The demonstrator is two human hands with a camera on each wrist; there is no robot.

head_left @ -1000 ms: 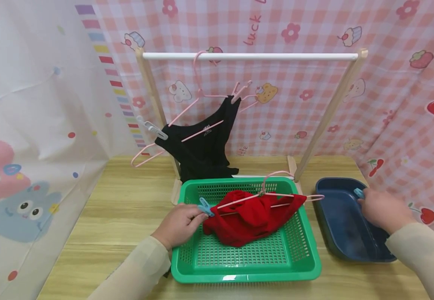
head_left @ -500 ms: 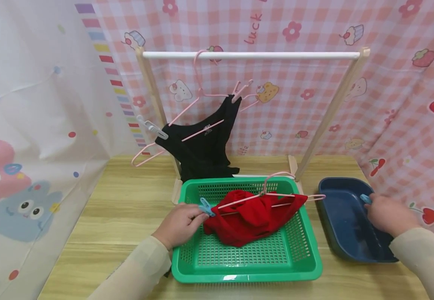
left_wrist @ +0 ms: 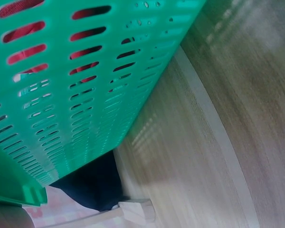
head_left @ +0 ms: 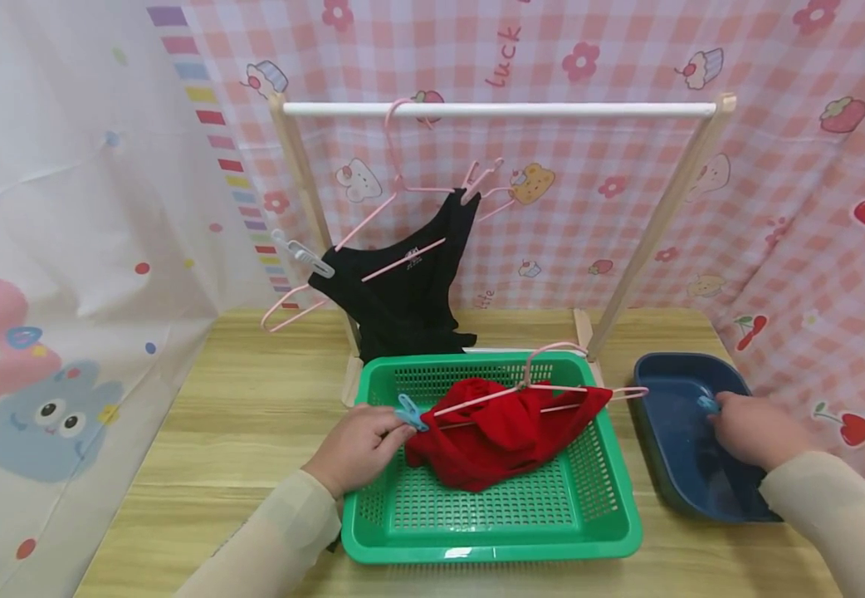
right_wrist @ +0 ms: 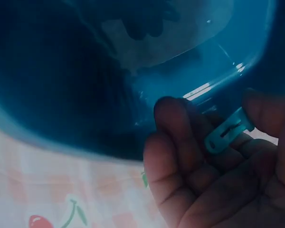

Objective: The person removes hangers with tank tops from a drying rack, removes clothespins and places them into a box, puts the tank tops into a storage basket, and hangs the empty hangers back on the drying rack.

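Note:
In the head view my left hand (head_left: 358, 448) pinches the left end of a pink clothes hanger (head_left: 477, 402), whose tip is hidden under the fingers. A red garment (head_left: 500, 440) hangs on this hanger, lying inside the green basket (head_left: 492, 552). A light-blue clothespin (head_left: 408, 412) is at the garment's left shoulder, right by my fingertips. Over the dark blue tub (head_left: 675, 440), my right hand (head_left: 761, 432) holds another blue clothespin (right_wrist: 227, 133) between thumb and fingers, as the right wrist view shows. In the left wrist view the basket's side (left_wrist: 85, 95) hides most of my left hand.
Behind the basket stands a rack with a white bar (head_left: 552, 110) and wooden legs (head_left: 649, 237). A black top (head_left: 417, 282) hangs from it on a pink hanger, pegged by a white clothespin (head_left: 305, 256) and a pink clothespin (head_left: 480, 181).
My right hand, with its clothespin, moves slightly right, then back left and a little lower into the tub. The left hand, the hanger and the red garment keep their place.

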